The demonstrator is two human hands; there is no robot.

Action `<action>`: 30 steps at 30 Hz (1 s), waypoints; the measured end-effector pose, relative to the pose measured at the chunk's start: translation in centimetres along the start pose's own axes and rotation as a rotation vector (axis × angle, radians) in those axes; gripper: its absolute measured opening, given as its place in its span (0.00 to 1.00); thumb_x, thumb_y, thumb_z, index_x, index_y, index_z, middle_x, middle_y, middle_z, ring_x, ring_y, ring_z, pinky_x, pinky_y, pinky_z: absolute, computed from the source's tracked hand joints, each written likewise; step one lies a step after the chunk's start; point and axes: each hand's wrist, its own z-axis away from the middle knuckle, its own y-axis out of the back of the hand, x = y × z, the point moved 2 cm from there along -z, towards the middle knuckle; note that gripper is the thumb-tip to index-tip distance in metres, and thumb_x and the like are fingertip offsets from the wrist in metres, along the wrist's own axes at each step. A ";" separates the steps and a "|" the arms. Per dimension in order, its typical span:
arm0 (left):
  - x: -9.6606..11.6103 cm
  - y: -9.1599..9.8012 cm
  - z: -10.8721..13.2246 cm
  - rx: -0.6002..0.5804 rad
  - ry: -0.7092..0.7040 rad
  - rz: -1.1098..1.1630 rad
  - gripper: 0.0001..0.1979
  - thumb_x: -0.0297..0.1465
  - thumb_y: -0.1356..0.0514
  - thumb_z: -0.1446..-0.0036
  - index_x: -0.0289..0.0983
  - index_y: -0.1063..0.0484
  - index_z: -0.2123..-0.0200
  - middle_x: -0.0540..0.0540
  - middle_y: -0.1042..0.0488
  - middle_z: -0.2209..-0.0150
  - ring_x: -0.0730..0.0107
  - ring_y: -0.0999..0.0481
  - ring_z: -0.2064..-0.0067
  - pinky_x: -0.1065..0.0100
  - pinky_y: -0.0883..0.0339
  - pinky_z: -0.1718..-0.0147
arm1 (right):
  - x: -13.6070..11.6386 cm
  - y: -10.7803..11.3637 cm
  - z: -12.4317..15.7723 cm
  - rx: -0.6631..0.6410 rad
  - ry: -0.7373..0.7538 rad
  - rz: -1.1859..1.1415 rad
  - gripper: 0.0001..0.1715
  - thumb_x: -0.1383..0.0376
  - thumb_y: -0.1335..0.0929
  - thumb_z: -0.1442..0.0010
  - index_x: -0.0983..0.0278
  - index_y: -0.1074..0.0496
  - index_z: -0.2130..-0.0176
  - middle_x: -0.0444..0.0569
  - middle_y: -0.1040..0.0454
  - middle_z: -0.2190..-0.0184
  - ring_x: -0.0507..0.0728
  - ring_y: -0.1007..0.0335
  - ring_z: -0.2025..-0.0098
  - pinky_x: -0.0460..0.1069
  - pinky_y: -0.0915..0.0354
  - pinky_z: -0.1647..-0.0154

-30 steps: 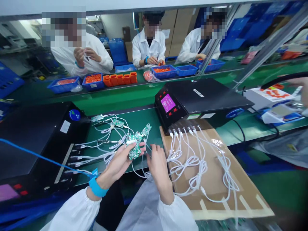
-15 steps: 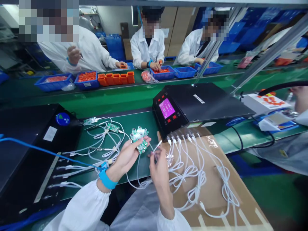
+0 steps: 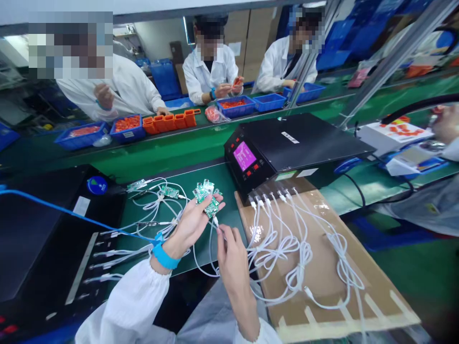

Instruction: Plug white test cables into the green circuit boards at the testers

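Observation:
Several green circuit boards (image 3: 211,204) lie fanned in my left hand (image 3: 191,222), which is closed on them with the thumb on top. A blue strap circles that wrist. My right hand (image 3: 231,253) pinches a white cable by its plug (image 3: 215,221), whose tip is at the lower edge of the boards; whether it sits in a socket is too small to tell. To the left, white cables and a further green board (image 3: 169,192) rest on the green mat (image 3: 139,210).
A black box with a lit pink screen (image 3: 245,156) stands right of my hands, its white cables (image 3: 297,243) coiled on cardboard (image 3: 322,286). Another black box (image 3: 43,229) is at left. Beyond, co-workers handle orange parts beside blue bins (image 3: 236,111).
My right hand has brought the cable plug left and down, against the boards' lower edge. The view has shifted slightly. Across the bench, the middle co-worker's hands have lifted from the bin.

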 end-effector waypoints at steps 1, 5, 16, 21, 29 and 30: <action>0.0 0.0 0.1 -0.010 -0.010 0.007 0.06 0.27 0.29 0.40 0.29 0.19 0.63 0.38 0.18 0.57 0.56 0.19 0.47 0.43 0.31 0.35 | 0.0 0.0 0.0 0.007 0.013 0.013 0.21 0.58 0.43 0.22 0.61 0.26 0.50 0.52 0.25 0.60 0.57 0.24 0.63 0.50 0.31 0.62; 0.2 0.2 0.3 -0.025 -0.025 0.021 0.08 0.28 0.27 0.43 0.29 0.19 0.63 0.39 0.19 0.58 0.54 0.20 0.46 0.41 0.33 0.35 | 0.0 0.0 0.1 0.021 0.051 0.024 0.19 0.60 0.42 0.22 0.62 0.25 0.51 0.51 0.25 0.60 0.56 0.23 0.64 0.49 0.30 0.62; 0.3 0.9 0.8 0.026 -0.062 0.023 0.11 0.30 0.26 0.44 0.31 0.22 0.63 0.41 0.20 0.60 0.53 0.21 0.46 0.38 0.33 0.36 | -0.2 -0.3 0.7 0.070 0.128 0.047 0.13 0.64 0.38 0.24 0.64 0.25 0.51 0.48 0.28 0.62 0.53 0.27 0.67 0.48 0.32 0.63; 0.2 1.1 0.8 0.041 -0.058 0.022 0.08 0.29 0.28 0.42 0.31 0.21 0.63 0.41 0.20 0.59 0.55 0.21 0.47 0.39 0.33 0.35 | -0.6 -0.3 0.7 0.081 0.166 0.048 0.12 0.65 0.37 0.24 0.64 0.25 0.52 0.48 0.28 0.63 0.52 0.28 0.67 0.48 0.33 0.63; 1.1 1.1 1.4 0.104 -0.061 0.040 0.10 0.29 0.25 0.46 0.31 0.22 0.67 0.39 0.20 0.60 0.54 0.21 0.46 0.41 0.33 0.34 | -0.7 -0.7 0.7 0.085 0.192 0.057 0.12 0.65 0.37 0.25 0.65 0.24 0.52 0.48 0.27 0.63 0.52 0.28 0.67 0.48 0.32 0.62; 1.1 1.1 1.5 0.104 -0.055 0.040 0.11 0.29 0.25 0.47 0.31 0.22 0.67 0.39 0.19 0.60 0.53 0.21 0.46 0.42 0.33 0.34 | -0.7 -0.7 0.7 0.085 0.196 0.062 0.13 0.65 0.37 0.25 0.65 0.24 0.52 0.48 0.27 0.63 0.52 0.28 0.68 0.48 0.32 0.63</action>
